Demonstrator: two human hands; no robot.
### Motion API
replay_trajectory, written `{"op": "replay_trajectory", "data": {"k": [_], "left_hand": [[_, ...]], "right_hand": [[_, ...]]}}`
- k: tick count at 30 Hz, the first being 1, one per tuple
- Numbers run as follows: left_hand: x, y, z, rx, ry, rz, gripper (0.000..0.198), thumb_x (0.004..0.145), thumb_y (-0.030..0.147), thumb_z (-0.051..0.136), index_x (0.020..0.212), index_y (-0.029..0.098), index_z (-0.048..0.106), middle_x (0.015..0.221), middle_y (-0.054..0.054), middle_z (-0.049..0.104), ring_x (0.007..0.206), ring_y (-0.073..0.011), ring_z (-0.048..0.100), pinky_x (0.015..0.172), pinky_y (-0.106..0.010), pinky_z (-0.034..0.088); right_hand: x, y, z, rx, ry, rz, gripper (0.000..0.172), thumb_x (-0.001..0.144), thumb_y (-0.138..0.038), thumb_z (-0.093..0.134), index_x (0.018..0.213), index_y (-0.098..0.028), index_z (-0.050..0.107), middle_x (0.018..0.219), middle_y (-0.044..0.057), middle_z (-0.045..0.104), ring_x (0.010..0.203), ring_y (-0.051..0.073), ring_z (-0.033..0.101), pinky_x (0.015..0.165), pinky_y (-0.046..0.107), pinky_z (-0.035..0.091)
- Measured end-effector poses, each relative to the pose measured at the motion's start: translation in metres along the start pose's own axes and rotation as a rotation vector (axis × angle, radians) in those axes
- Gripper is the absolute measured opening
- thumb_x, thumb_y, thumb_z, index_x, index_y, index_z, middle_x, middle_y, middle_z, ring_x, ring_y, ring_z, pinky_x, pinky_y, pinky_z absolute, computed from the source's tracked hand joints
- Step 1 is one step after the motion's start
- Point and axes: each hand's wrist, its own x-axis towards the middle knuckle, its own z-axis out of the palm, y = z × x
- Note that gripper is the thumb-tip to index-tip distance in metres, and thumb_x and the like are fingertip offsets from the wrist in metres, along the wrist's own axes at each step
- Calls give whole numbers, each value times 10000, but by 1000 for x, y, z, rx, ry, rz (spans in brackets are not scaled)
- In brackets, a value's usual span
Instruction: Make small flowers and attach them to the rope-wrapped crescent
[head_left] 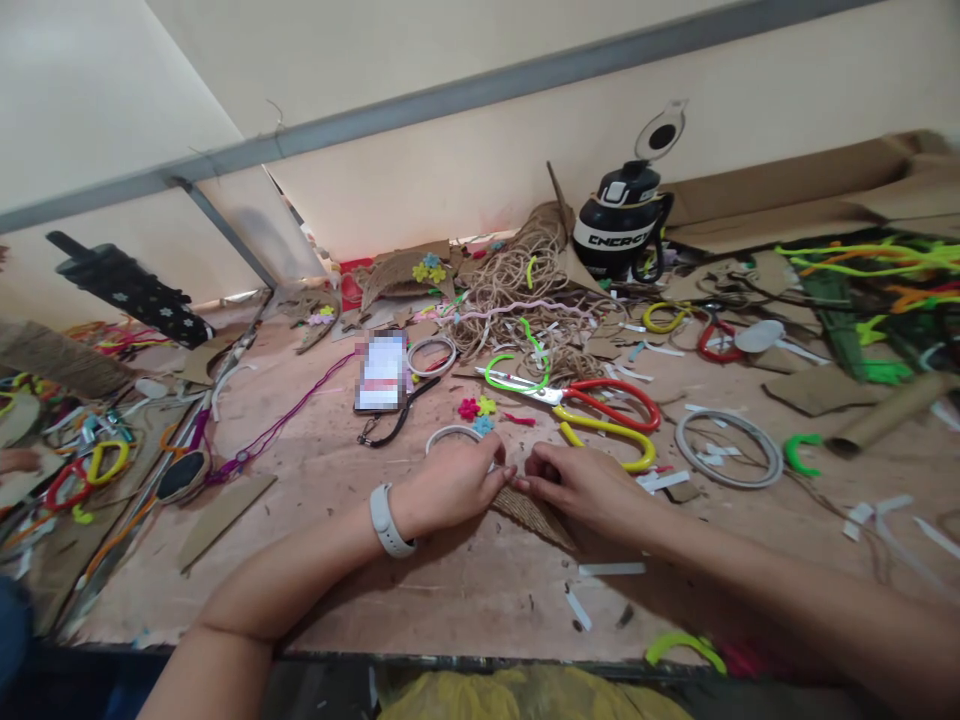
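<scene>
My left hand (459, 486), with a pale band on its wrist, is closed at the upper edge of a twine-wrapped cardboard piece (536, 517). Fingertips of my right hand (570, 487) are pinched together close to the left ones, above the same piece; what they pinch is too small to make out. Just behind the left hand lies a white tape roll (450, 436), partly hidden. Small pink, yellow and blue flowers (480, 410) sit beyond the hands. Scissors with red and yellow handles (600, 405) lie past my right hand.
A phone (381, 372) lies at centre left. Behind are a tangled heap of twine (517, 270) and a black-and-white bottle (619, 225). Another tape roll (729, 448) and a cardboard tube (889, 415) lie right. At far left, a person's hand (19, 460) is near other scissors (86, 475).
</scene>
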Motion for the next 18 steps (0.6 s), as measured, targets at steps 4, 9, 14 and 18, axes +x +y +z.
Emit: {"op": "replay_trajectory", "data": {"k": [4, 9, 14, 18], "left_hand": [[2, -2, 0, -28, 8, -7, 258, 928, 370, 437, 1022, 171, 571, 922, -88, 698, 858, -232, 648, 734, -319, 466], [1, -2, -1, -3, 24, 2, 281, 920, 398, 449, 1031, 172, 571, 907, -91, 695, 856, -240, 647, 721, -321, 464], [-6, -3, -9, 65, 33, 50, 320, 913, 439, 453, 1064, 178, 560, 853, -77, 690, 784, -231, 643, 666, -307, 451], [-10, -5, -12, 90, 40, 91, 253, 905, 364, 470, 1068, 193, 562, 864, -71, 693, 819, -238, 644, 691, -312, 454]], "right_hand": [[6, 3, -3, -24, -12, -32, 227, 877, -428, 552, 799, -221, 602, 717, 26, 674, 655, 190, 589, 539, 254, 308], [10, 1, -7, -27, -50, -54, 217, 872, -390, 569, 751, -213, 601, 701, 23, 679, 622, 174, 595, 520, 247, 321], [9, 0, -8, -56, -54, -48, 240, 876, -429, 560, 780, -213, 599, 696, 31, 674, 626, 187, 594, 523, 255, 318], [8, 2, -8, -66, -66, -61, 307, 863, -521, 546, 787, -226, 585, 667, 11, 657, 600, 180, 578, 511, 253, 294]]}}
